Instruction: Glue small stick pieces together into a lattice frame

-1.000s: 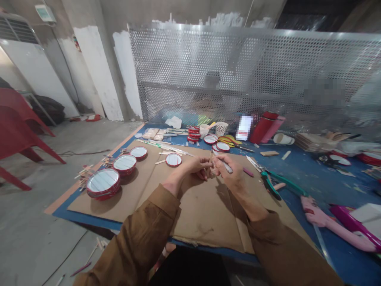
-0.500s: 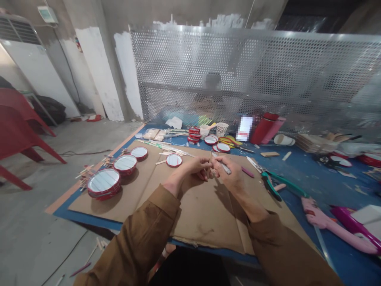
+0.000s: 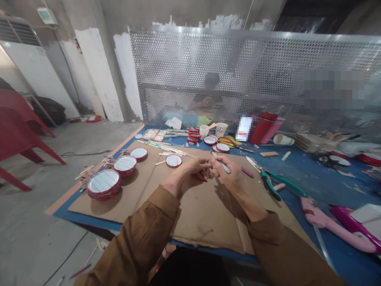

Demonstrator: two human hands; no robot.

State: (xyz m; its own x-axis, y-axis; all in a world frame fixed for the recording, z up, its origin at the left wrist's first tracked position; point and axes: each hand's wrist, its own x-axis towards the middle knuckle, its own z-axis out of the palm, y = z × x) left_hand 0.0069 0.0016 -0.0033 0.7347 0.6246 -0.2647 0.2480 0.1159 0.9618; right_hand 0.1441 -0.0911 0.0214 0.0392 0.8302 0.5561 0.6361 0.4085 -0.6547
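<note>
Over the brown cardboard sheet my two hands meet, fingertips close together. My right hand is closed around what looks like a grey utility knife, its handle showing past the fingers. My left hand is pinched at the fingertips, and whatever it holds is too small and covered to name. Left of the hands lies a small round red-rimmed disc with a white face, with thin wooden sticks beside it. Farther left stand larger red-rimmed drum-like rounds with sticks at their sides.
Green-handled cutters, a pink glue gun and a purple one lie at the right. Paper cups, scissors, a phone and a red bottle line the back, before a perforated metal panel.
Hardly anything differs. Both hands keep the same place and grip, with only a slight shift of the fingers and the view.
</note>
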